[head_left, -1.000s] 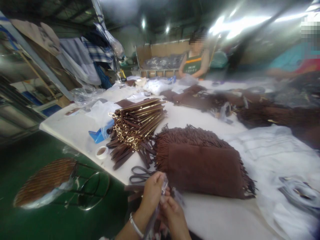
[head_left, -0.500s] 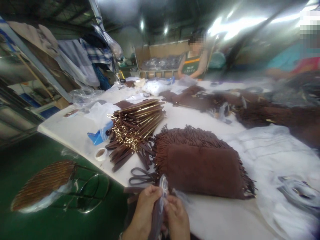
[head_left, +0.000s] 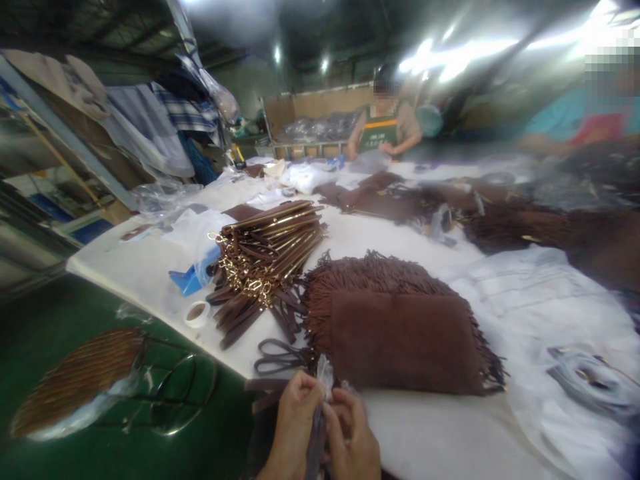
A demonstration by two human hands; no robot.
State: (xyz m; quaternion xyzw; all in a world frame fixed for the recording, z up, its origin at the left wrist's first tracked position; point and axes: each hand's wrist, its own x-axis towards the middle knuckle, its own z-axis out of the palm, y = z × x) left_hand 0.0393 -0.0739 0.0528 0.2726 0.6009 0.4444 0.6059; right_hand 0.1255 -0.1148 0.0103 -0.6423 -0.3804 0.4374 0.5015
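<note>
At the table's near edge, my left hand [head_left: 295, 423] pinches a dark strap [head_left: 315, 445] whose upper end is wrapped in clear plastic [head_left: 325, 375]. Close against it, my right hand [head_left: 354, 430] has its fingers closed on the same plastic-wrapped strap. Just beyond my hands lies a brown fringed bag [head_left: 400, 340], flat on the table. To its left is a pile of brown straps with gold hardware [head_left: 270, 250]. Black-handled scissors [head_left: 283, 357] lie between the pile and my left hand, their blades hidden.
A roll of tape [head_left: 197, 314] and a blue tape dispenser [head_left: 187, 280] sit near the left edge of the white table [head_left: 125, 257]. White sheeting [head_left: 545, 287] covers the right side. A woven-top stool [head_left: 80, 380] stands on the green floor. Across the table is a co-worker [head_left: 385, 127].
My right fingers have shifted on the plastic at the strap's end, and both hands stay close together. The view has moved slightly. The co-worker opposite has moved their arms.
</note>
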